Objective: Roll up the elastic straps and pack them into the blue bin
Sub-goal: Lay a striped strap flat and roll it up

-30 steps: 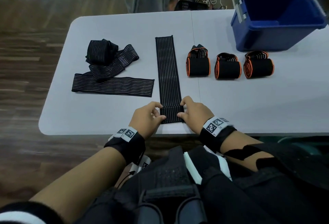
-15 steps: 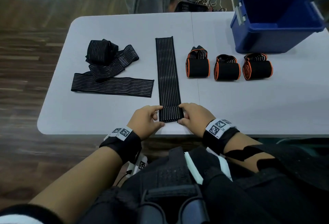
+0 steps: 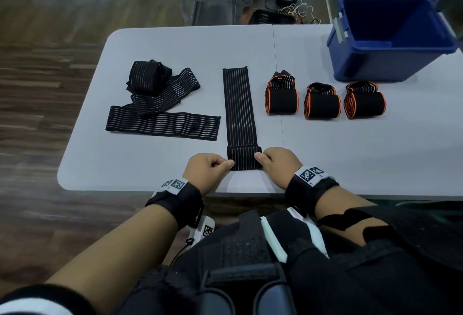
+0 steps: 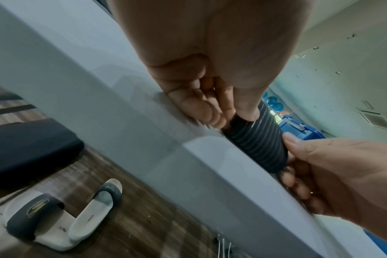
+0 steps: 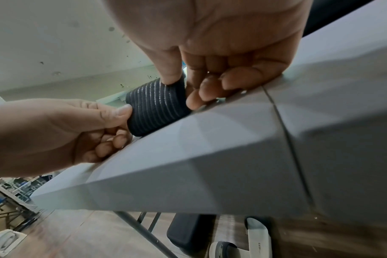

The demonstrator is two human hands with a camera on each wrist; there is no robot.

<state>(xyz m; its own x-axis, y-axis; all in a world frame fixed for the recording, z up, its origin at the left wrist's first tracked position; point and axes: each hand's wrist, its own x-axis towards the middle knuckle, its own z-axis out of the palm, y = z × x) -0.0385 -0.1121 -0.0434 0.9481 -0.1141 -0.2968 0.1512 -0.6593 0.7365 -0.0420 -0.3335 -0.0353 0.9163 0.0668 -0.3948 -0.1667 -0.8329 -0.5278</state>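
Note:
A long black ribbed elastic strap (image 3: pixel 239 106) lies flat on the grey table (image 3: pixel 350 154), running away from me. Its near end is turned over into a small roll (image 3: pixel 244 158) (image 4: pixel 257 141) (image 5: pixel 155 111). My left hand (image 3: pixel 210 168) pinches the roll's left edge with thumb over curled fingers. My right hand (image 3: pixel 276 164) pinches its right edge the same way. Three finished rolls with orange edging (image 3: pixel 322 104) stand in a row to the right. The blue bin (image 3: pixel 385 36) sits empty at the far right corner.
Loose black straps (image 3: pixel 160 104) lie in a heap on the table's left half, one stretched flat (image 3: pixel 162 124). The near table edge (image 3: pixel 250 193) runs just behind my wrists. Slippers (image 4: pixel 62 218) and a dark bench stand on the wooden floor below.
The near end of the strap has been turned over away from me into a thicker roll. Both hands stayed at its two edges and shifted their pinch.

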